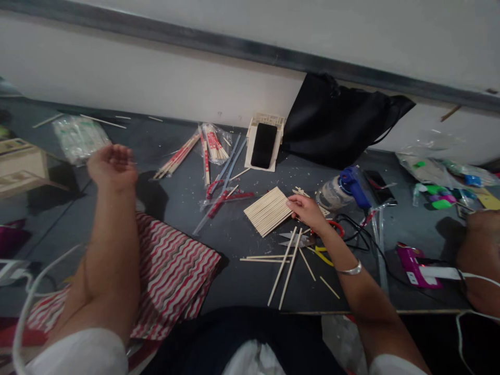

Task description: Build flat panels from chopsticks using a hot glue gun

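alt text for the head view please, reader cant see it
A person's right hand touches a flat panel of pale sticks on a dark table, while the loosely curled left hand is near a clear plastic packet. Scissors and loose sticks lie near the right hand; a phone is beyond the panel.

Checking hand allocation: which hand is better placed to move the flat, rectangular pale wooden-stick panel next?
Right, probably. The right hand has its fingers on the edge of that panel; the left hand is well off to the left, near the clear plastic packet.
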The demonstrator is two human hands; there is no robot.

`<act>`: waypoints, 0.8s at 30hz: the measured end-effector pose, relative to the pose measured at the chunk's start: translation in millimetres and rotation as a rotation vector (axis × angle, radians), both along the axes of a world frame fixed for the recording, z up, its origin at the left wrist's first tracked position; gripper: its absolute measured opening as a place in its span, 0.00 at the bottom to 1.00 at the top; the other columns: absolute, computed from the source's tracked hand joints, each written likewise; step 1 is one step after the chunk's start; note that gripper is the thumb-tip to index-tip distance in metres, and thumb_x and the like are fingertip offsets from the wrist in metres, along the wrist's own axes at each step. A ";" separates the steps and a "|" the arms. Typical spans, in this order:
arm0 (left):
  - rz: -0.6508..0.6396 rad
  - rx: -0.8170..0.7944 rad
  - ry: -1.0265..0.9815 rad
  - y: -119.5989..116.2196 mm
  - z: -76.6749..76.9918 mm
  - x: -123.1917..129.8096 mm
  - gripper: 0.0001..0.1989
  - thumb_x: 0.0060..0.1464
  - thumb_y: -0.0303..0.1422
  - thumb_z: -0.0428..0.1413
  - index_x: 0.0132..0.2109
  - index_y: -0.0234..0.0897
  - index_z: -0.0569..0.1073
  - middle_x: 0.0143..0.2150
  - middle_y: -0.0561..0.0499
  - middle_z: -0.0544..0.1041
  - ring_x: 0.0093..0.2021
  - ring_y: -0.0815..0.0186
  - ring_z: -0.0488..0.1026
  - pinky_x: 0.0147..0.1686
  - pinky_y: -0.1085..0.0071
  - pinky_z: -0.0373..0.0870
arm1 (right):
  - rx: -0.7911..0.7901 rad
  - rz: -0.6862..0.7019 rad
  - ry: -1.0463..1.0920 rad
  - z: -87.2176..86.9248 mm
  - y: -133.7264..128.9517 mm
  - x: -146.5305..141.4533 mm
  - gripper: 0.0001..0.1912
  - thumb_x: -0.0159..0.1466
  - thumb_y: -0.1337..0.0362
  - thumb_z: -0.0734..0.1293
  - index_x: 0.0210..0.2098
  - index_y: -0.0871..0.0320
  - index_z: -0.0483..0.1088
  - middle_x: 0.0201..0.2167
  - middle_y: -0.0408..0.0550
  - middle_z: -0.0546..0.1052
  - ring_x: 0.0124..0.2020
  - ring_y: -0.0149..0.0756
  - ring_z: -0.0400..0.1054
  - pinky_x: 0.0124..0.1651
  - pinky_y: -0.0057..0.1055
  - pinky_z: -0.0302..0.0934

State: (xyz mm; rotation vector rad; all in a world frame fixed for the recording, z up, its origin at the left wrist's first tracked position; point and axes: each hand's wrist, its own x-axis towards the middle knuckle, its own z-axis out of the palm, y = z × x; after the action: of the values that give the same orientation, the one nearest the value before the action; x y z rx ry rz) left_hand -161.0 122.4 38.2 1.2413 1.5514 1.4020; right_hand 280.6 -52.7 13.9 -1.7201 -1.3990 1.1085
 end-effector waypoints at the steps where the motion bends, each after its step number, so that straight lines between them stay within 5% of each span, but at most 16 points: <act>1: 0.023 -0.013 -0.064 -0.9 3.0 14.3 0.16 0.56 0.39 0.48 0.26 0.42 0.51 0.16 0.57 0.55 0.27 0.67 0.64 0.37 0.72 0.71 | 0.001 -0.001 0.001 0.1 0.0 -0.2 0.20 0.54 0.46 0.68 0.35 0.56 0.71 0.26 0.44 0.76 0.19 0.28 0.62 0.19 0.26 0.49; 3: 0.048 -0.085 -0.325 -9.7 9.9 48.2 0.10 0.52 0.33 0.53 0.26 0.41 0.59 0.17 0.59 0.60 0.25 0.71 0.63 0.35 0.74 0.69 | 0.003 0.000 0.011 -0.2 0.0 -0.3 0.20 0.53 0.45 0.68 0.35 0.55 0.71 0.26 0.43 0.75 0.19 0.28 0.63 0.19 0.26 0.49; 5: -0.159 -0.084 -0.339 -26.4 14.5 85.7 0.05 0.51 0.29 0.55 0.29 0.40 0.66 0.22 0.59 0.68 0.26 0.72 0.67 0.34 0.74 0.68 | 0.002 0.000 0.027 -0.7 0.1 -0.1 0.20 0.53 0.45 0.68 0.34 0.55 0.71 0.25 0.43 0.75 0.19 0.28 0.63 0.19 0.26 0.50; 9: -0.687 -0.149 0.087 -66.4 5.5 149.2 0.08 0.51 0.37 0.61 0.34 0.38 0.75 0.28 0.53 0.77 0.30 0.67 0.73 0.33 0.71 0.69 | -0.015 -0.031 0.081 -0.1 0.5 -0.1 0.21 0.52 0.46 0.69 0.35 0.56 0.72 0.22 0.40 0.73 0.18 0.28 0.63 0.18 0.25 0.51; 11: -0.823 -0.151 0.261 -81.3 -6.0 168.8 0.14 0.51 0.42 0.62 0.41 0.38 0.78 0.35 0.51 0.80 0.38 0.63 0.76 0.39 0.68 0.71 | -0.008 -0.049 0.108 1.3 0.5 -1.0 0.22 0.52 0.45 0.70 0.36 0.56 0.72 0.21 0.39 0.72 0.18 0.28 0.63 0.18 0.25 0.51; 15: -0.949 -0.159 0.326 -94.3 -25.5 185.5 0.21 0.53 0.43 0.59 0.50 0.35 0.77 0.42 0.45 0.81 0.44 0.59 0.77 0.44 0.65 0.72 | 0.037 -0.074 0.151 3.2 -0.7 -4.7 0.24 0.52 0.44 0.71 0.37 0.56 0.71 0.18 0.36 0.70 0.16 0.26 0.61 0.17 0.24 0.54; 19: -1.031 -0.284 0.168 -93.7 -28.3 185.5 0.27 0.52 0.42 0.61 0.56 0.34 0.74 0.37 0.48 0.79 0.33 0.63 0.74 0.30 0.69 0.70 | 0.032 -0.117 0.237 4.3 -3.1 -6.5 0.25 0.51 0.43 0.73 0.37 0.56 0.71 0.20 0.37 0.70 0.19 0.28 0.65 0.18 0.24 0.60; 24: -0.974 -0.351 0.049 -89.7 -18.8 177.7 0.19 0.48 0.42 0.64 0.45 0.37 0.81 0.32 0.50 0.77 0.27 0.69 0.68 0.24 0.73 0.64 | -0.097 0.106 0.228 13.2 -7.2 -1.8 0.22 0.53 0.46 0.74 0.33 0.57 0.70 0.21 0.39 0.73 0.18 0.27 0.66 0.17 0.22 0.59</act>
State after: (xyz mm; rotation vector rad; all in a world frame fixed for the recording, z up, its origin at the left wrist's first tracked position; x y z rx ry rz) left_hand 16.6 32.7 19.3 1.4911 0.9103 0.4515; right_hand 278.8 -59.9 27.1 -1.5431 -1.3244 1.4039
